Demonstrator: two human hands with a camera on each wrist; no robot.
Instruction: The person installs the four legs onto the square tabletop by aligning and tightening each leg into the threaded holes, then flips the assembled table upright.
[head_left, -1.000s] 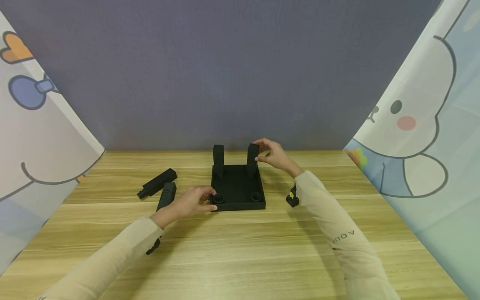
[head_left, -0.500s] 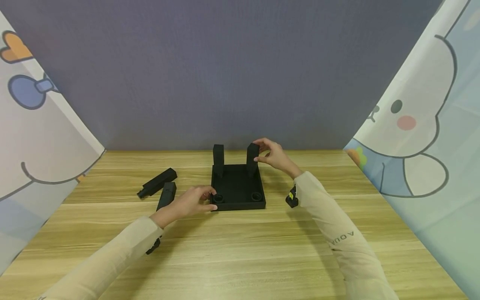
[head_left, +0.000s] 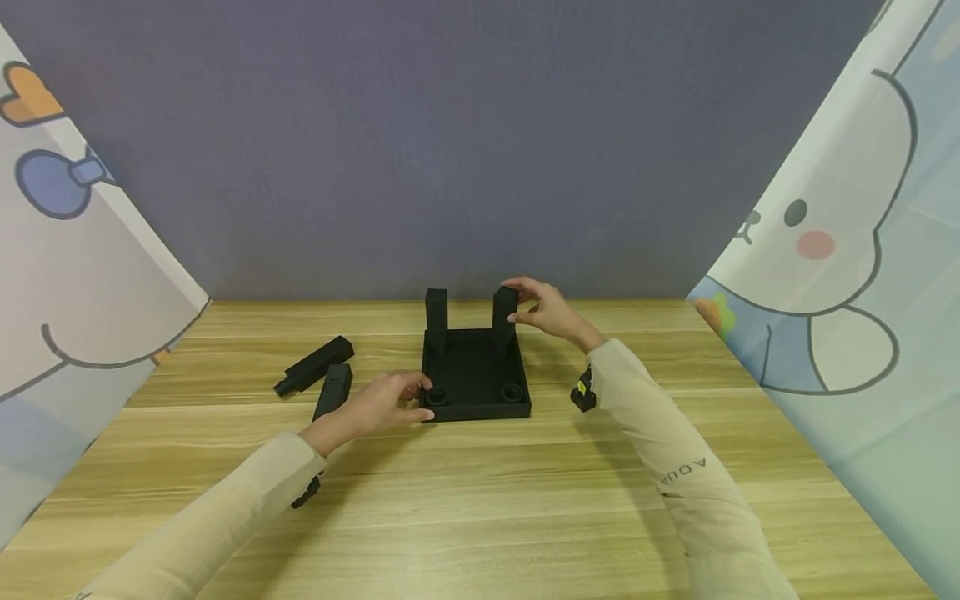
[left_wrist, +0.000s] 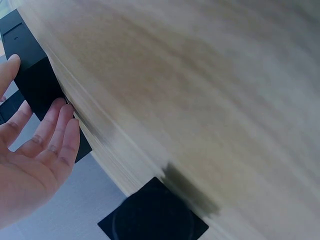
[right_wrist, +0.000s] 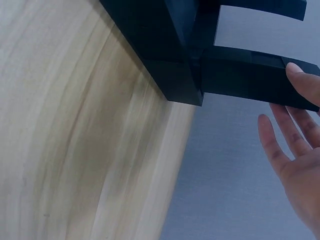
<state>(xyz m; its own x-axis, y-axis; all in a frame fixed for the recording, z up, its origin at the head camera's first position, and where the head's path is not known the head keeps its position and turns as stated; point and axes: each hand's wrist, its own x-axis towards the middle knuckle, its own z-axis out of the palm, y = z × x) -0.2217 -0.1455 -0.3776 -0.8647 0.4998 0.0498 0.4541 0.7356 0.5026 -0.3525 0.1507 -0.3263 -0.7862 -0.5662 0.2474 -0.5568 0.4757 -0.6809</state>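
Pinching right hand [head_left: 546,308]: the far-right post [head_left: 505,321] is grasped near its top between thumb and fingers. In the right wrist view, the thumb tip is pressed to one face, and the other fingers are seen across from it.

Left hand [head_left: 381,404]: the near-left corner of the black tray [head_left: 480,412] is held, the thumb placed at the front wall and the fingers at the left side.

Tray: it is square and low-walled, laid flat in the middle of the wood-grain table [head_left: 480,508], towards the back edge.

Far-left post [head_left: 437,319]: it is stood upright at the tray's far-left corner and is touched by neither hand.

Ring sockets: one round left socket [head_left: 437,397] is set in the near-left corner, just beside the left fingertips; a matching right socket [head_left: 513,392] is set in the near-right corner.

Loose posts: a stepped post [head_left: 318,364] is laid left of the tray, its narrower end pointed to the near left. A second loose post [head_left: 334,386] is laid just beside it, partly covered by the left wrist.

Sleeves: both forearms are covered in cream; dark capital letters are printed on the right sleeve [head_left: 675,467].

Surroundings: the table is backed by a grey-blue backdrop [head_left: 450,150] and flanked by cartoon-printed panels, a left panel [head_left: 97,275] and a right panel [head_left: 862,208].
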